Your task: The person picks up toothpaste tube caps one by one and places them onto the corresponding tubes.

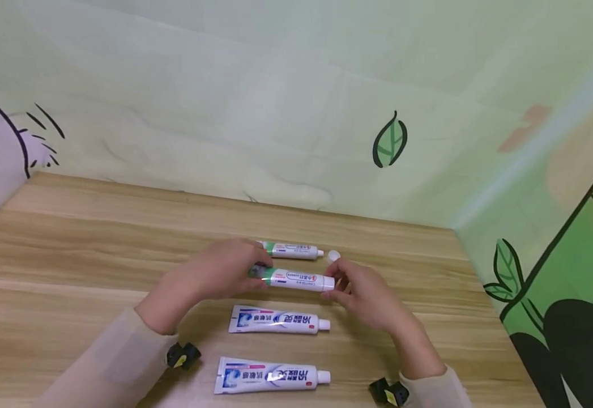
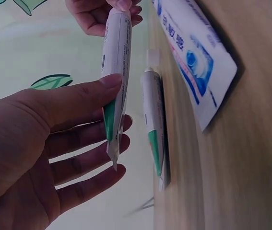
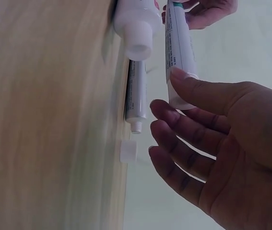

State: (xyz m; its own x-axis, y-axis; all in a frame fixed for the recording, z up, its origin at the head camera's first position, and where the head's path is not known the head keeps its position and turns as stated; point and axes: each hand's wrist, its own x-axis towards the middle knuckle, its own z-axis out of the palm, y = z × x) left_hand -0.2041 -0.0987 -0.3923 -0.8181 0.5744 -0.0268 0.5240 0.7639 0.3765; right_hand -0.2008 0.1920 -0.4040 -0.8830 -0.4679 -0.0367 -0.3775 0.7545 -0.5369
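A white-and-green toothpaste tube [image 1: 298, 279] is held level above the table between both hands. My left hand [image 1: 220, 271] grips its green tail end, thumb on one side and fingers on the other. At the opposite end my right hand [image 1: 372, 294] pinches the white cap [image 3: 178, 96], which is on the tube. Just behind lies a matching toothpaste tube [image 1: 296, 251] with its narrow nozzle [image 3: 136, 127] bare. A loose white cap [image 1: 333, 256] stands on the table beside that nozzle, close to the right fingers.
Two larger white-and-blue toothpaste tubes, one nearer the hands [image 1: 276, 320] and one at the front [image 1: 271, 375], lie capped on the wooden table [image 1: 72, 272]. A pale green printed wall covering [image 1: 255, 113] rises behind the table's back edge.
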